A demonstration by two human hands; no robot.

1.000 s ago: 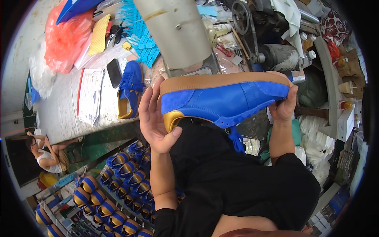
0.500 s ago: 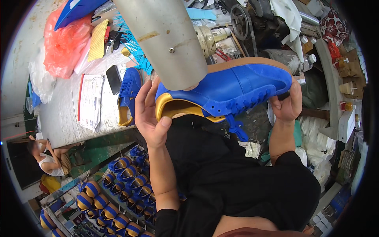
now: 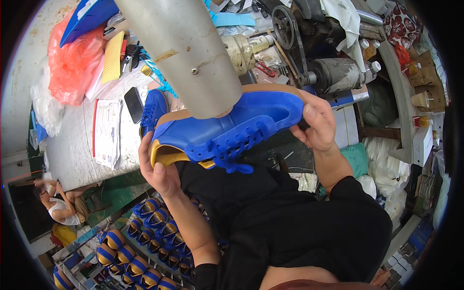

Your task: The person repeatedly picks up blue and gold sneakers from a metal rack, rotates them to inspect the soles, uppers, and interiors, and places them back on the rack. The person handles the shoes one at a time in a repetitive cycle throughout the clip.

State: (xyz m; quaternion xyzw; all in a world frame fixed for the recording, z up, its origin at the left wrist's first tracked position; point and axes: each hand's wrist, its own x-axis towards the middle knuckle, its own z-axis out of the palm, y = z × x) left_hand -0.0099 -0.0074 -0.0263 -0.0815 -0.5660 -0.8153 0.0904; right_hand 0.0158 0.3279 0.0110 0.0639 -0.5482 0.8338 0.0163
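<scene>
A blue lace-up shoe (image 3: 203, 133) with a gold lining and tan sole is held on its side between my hands. My left hand (image 3: 162, 176) grips its heel, with the thumb at the gold collar. My right hand (image 3: 316, 121) pinches the toe end. A thick metal tube (image 3: 193, 63) comes down from above, its lower end at the shoe's upper side; it hides part of the sole, and I cannot tell whether they touch. Behind my left hand, another blue shoe (image 3: 153, 110) lies on the white table (image 3: 72, 150), partly covered by the held one.
A phone (image 3: 133, 104) and a stack of papers (image 3: 107, 133) lie on the table. Racks of blue and gold shoes (image 3: 154, 217) stand at lower left. A belt-driven machine (image 3: 287, 29) is at the back. A seated person (image 3: 63, 205) is at far left.
Both my hands and the shoe have moved left. The toe now sits further left and slightly lower, and the tube's end meets the view nearer the shoe's middle.
</scene>
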